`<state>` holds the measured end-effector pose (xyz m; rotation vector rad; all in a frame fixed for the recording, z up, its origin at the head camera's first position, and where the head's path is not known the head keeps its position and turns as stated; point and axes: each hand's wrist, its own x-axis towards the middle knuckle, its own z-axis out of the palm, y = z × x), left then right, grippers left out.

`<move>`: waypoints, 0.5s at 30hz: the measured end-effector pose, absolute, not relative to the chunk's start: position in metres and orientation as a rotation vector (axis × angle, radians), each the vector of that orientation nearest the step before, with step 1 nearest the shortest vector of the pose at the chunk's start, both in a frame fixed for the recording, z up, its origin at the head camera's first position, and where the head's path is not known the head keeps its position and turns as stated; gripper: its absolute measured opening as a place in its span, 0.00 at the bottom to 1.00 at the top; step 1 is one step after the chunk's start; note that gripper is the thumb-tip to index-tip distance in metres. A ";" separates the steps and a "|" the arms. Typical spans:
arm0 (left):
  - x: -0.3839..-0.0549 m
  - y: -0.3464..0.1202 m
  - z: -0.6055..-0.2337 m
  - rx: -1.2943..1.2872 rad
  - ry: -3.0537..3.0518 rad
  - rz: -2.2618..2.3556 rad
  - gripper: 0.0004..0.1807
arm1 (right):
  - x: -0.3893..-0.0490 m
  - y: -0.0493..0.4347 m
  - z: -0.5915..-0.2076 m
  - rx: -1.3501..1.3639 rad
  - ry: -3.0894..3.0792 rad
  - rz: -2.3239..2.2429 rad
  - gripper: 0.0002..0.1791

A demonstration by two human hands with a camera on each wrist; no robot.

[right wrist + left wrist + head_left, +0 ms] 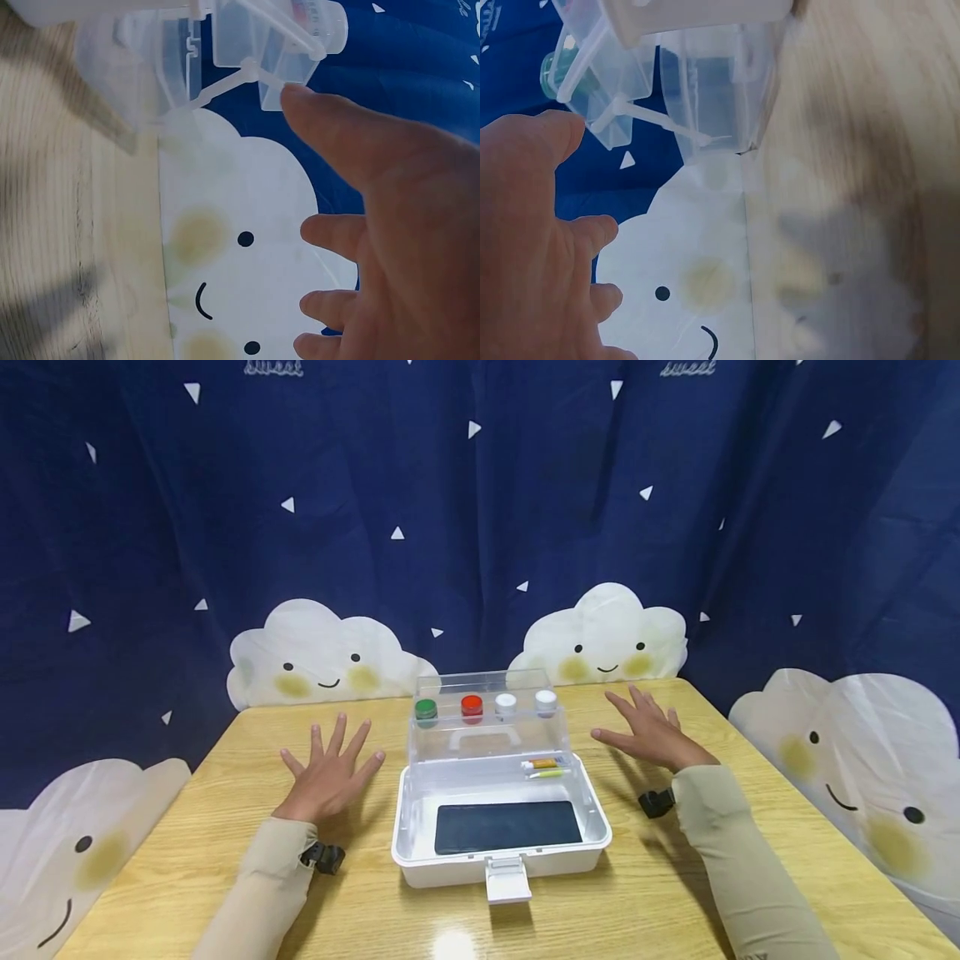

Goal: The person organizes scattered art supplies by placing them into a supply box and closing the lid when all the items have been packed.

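In the head view a white storage box stands on the table with its clear lid raised at the back. A clear raised tray carries a green-capped jar, a red-capped jar and two white-capped jars. Inside the box lie an orange tube, a yellow-green tube and a flat dark rectangle. My left hand is spread in the air left of the box, holding nothing. To the right, my right hand is likewise spread, its fingers bare of any object.
The box's front latch hangs down towards me. A wooden table extends around the box. Behind it hangs a dark blue curtain with white clouds and triangles. A dark strap-on device sits at the right wrist.
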<state>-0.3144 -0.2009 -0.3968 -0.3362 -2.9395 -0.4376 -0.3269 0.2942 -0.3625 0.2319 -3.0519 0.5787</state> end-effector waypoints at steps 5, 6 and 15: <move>-0.313 -0.199 -0.399 -0.336 -2.945 -0.433 0.41 | -0.327 0.291 -0.364 0.201 -3.063 0.567 0.54; -0.312 -0.199 -0.399 -0.336 -2.945 -0.432 0.41 | -0.327 0.290 -0.364 0.198 -3.064 0.564 0.54; -0.313 -0.197 -0.402 -0.354 -2.953 -0.465 0.41 | -0.327 0.288 -0.366 0.190 -3.073 0.554 0.53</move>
